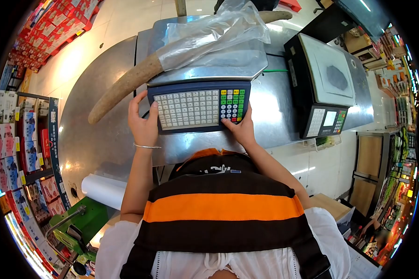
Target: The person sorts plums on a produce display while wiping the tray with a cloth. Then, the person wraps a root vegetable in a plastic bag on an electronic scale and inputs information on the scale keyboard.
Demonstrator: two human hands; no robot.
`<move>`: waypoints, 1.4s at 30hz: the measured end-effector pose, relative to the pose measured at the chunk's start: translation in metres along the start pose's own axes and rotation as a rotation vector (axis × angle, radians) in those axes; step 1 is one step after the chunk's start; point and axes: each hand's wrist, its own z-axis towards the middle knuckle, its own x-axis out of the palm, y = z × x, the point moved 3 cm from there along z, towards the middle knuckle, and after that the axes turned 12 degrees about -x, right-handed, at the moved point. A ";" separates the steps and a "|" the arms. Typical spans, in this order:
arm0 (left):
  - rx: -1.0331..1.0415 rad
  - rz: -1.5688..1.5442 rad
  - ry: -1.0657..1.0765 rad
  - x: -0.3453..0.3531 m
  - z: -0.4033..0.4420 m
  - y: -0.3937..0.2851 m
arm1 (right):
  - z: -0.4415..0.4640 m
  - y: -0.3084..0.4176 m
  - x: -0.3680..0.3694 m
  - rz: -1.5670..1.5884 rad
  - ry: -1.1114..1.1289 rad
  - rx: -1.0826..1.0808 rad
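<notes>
In the head view, a weighing scale (189,109) with a blue-framed keypad stands in front of me. My left hand (143,122) grips the left edge of the keypad housing, thumb on the front and fingers beside it. My right hand (241,129) clasps the lower right corner, its thumb on or just over the bottom keys near the coloured buttons. Across the metal scale pan (209,72) lies a long, curved brown root, like a yam (125,87), its middle inside a clear plastic bag (214,39). Both its ends stick out past the pan.
The scale stands on a steel counter (97,83). To the right is a second scale (328,74) with a dark smudge on its pan. At lower left are a white roll (102,189) and a green machine (81,223) with a metal crank. Stocked shelves (25,139) line the left.
</notes>
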 end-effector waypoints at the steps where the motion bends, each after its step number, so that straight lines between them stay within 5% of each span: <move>1: 0.000 -0.010 0.001 -0.001 0.001 0.002 | -0.001 0.002 0.000 -0.052 -0.007 -0.006; 32: -0.056 0.019 0.060 0.002 -0.003 0.008 | 0.006 -0.003 0.000 -0.106 -0.034 0.125; 42: -0.003 0.054 0.029 0.011 -0.008 -0.004 | 0.005 -0.034 -0.034 0.153 0.371 0.111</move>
